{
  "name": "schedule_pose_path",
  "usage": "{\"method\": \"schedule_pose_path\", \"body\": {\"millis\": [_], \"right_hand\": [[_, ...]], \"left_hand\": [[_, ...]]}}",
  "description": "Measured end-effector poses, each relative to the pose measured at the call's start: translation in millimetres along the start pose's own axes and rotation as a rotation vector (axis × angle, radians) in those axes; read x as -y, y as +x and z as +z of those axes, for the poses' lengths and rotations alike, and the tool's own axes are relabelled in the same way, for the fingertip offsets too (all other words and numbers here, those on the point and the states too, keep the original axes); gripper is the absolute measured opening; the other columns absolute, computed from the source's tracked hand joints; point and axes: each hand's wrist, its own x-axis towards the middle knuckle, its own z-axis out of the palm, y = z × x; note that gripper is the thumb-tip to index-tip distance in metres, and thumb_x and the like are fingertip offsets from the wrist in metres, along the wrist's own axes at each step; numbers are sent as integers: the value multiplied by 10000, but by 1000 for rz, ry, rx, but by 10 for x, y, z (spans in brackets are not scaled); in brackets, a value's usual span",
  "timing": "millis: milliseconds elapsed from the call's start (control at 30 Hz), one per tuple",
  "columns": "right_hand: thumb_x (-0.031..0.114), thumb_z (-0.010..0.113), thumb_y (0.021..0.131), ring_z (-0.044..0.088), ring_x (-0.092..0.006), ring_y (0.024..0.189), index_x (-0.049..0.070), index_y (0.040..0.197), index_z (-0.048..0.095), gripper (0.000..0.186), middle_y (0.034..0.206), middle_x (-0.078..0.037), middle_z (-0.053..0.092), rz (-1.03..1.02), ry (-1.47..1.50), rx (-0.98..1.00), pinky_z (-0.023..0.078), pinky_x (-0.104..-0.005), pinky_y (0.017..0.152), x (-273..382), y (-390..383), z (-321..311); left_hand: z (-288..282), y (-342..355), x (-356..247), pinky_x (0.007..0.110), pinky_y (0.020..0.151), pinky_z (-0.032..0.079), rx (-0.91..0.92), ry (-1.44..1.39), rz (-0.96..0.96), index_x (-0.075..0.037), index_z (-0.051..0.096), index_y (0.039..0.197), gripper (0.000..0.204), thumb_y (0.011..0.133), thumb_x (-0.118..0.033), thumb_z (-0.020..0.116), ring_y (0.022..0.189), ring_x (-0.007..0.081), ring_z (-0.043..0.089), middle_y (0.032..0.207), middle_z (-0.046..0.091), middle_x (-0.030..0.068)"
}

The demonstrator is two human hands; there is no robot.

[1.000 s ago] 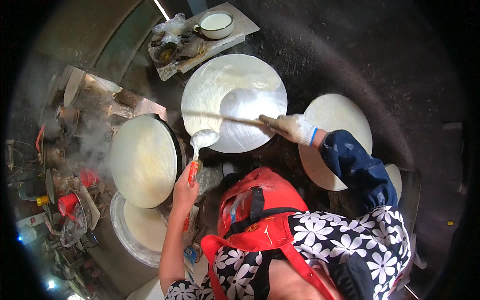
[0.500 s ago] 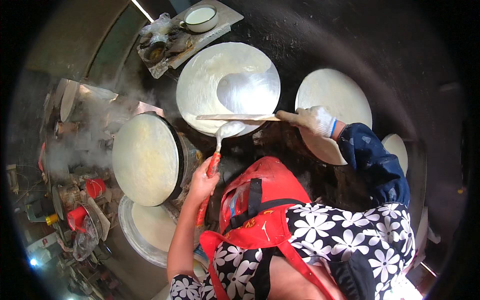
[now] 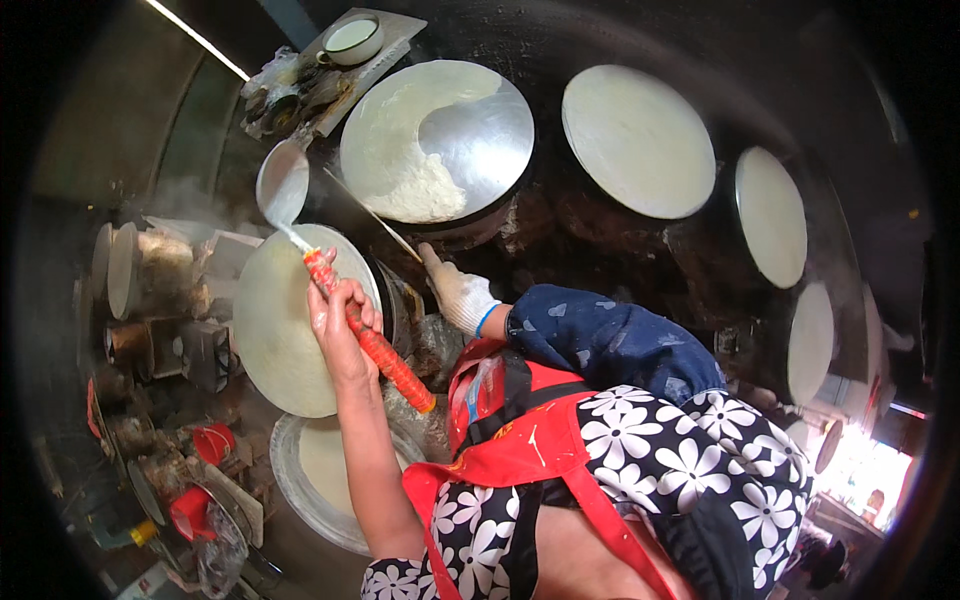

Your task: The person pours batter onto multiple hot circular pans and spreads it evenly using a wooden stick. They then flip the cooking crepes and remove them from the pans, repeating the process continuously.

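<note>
My bare left hand [image 3: 345, 318] is closed round the red-wrapped handle of a ladle [image 3: 284, 190]. The ladle's batter-smeared bowl is raised near the left rim of a round griddle [image 3: 487, 137]. Pale batter [image 3: 385, 135] covers that griddle's left side in a curved band, thick and lumpy at its near edge; bare shiny metal shows on the right. In a white knitted glove, my right hand [image 3: 462, 296] grips a flat wooden spreader [image 3: 372, 214], seen nearly edge-on, which slants up along the griddle's near-left rim. Whether its blade touches the batter cannot be told.
Under my left hand lies another coated griddle [image 3: 285, 335]. More coated griddles [image 3: 640, 142] curve away to the right. A wide metal basin of batter [image 3: 325, 470] stands below left. An enamel mug [image 3: 352, 40] sits on a board at the back. Red containers [image 3: 212, 442] are at far left.
My left hand has lifted the ladle up and left, away from the griddle's near edge. My right hand has swung left with the spreader, which has turned from level to slanting. The view has shifted.
</note>
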Motion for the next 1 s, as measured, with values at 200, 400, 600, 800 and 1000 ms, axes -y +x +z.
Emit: {"method": "schedule_pose_path", "body": {"millis": [200,400,600,800,1000], "right_hand": [[59,508,1006,721,-509,957,144,1680,233,733,1099,-311,685,198,-132,-71,563,-578,780,-453,-25,-444],[209,533,1084,709,-481,920,142,1665,301,630,1038,-295,696,164,-34,-329,548,-543,767,-811,6,-745],[157,532,1052,716,-480,946,111,1678,262,683,1056,-306,696,-7,4,-82,557,-532,792,-603,-107,-877],[133,520,1036,735,-478,938,168,1698,218,729,1124,-292,688,132,-180,14,582,-559,763,-1108,-461,-1420],[188,538,1087,703,-450,889,154,1671,299,632,1000,-259,690,-23,10,-261,563,-498,725,-1278,-121,-1707]], "left_hand": [[-176,40,70,239,464,413,-4,-34,-89,-75,463,1546,519,1032,-56,535,558,79,459,819,498,8],[-253,-39,216,219,456,412,66,-124,-223,-51,470,1530,465,1099,-183,584,552,61,448,804,508,-2],[-140,-131,277,206,425,379,65,-136,-322,-30,502,1501,442,1111,-219,586,526,47,434,788,513,2],[186,-244,180,186,414,341,4,-52,-322,-15,512,1493,451,1112,-241,594,522,29,404,775,493,-12],[473,-91,163,172,414,326,-28,0,-333,3,525,1468,452,1106,-252,612,527,24,369,775,446,-14]]}}
